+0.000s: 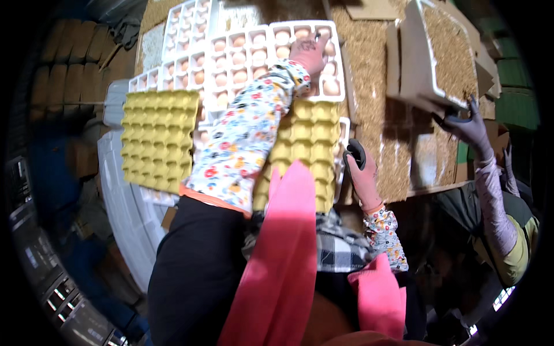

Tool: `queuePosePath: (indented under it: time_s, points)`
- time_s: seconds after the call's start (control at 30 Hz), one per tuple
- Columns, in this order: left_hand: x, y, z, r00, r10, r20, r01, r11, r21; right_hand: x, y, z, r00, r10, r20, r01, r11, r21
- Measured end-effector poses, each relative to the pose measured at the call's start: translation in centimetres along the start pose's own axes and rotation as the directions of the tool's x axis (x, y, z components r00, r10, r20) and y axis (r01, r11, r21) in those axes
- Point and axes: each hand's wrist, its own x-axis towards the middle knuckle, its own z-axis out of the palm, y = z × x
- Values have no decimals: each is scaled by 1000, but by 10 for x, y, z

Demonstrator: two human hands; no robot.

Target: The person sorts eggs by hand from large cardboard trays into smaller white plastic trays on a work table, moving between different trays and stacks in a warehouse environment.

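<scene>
My left hand (308,54), in a pink glove, reaches over a white foam egg tray (340,82) with its fingertips down among the eggs (331,86). Whether it grips an egg is hidden by the back of the hand. Beneath my left forearm lies a yellow moulded egg tray (305,147), partly covered by the sleeve. My right hand (363,177), in a pink glove with a dark palm, is beside that tray's right edge. Its thumb and fingers are apart, with nothing seen between them. More white foam trays of eggs (238,58) stand left of my left hand.
Another yellow tray (158,140) lies at left over white trays. Loose husk-like filling (368,65) covers the tabletop on the right. There, a co-worker's gloved hand (469,127) supports a tilted cardboard box (415,65) with a husk-filled foam tray (450,52). White foam pieces (125,199) stand at left.
</scene>
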Motion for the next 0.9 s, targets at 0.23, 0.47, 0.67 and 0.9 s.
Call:
queuePosePath:
  time_s: [0.23,0.47,0.67,0.9]
  points:
    - [-271,-85,-1,873,-160,-460,69,976,-208,-33,6,30,978,-126,169,189,878,-440]
    - [-497,-128,16,402,-779,-482,506,627,-592,-6,-7,-15,978,144,150,-163,979,120]
    - [-476,-186,12,277,-733,-622,248,679,-691,-16,-68,16,706,-650,282,708,633,-312]
    - [-492,-256,-21,32,-929,-368,-348,335,-876,-43,-139,208,839,-509,193,528,847,-62]
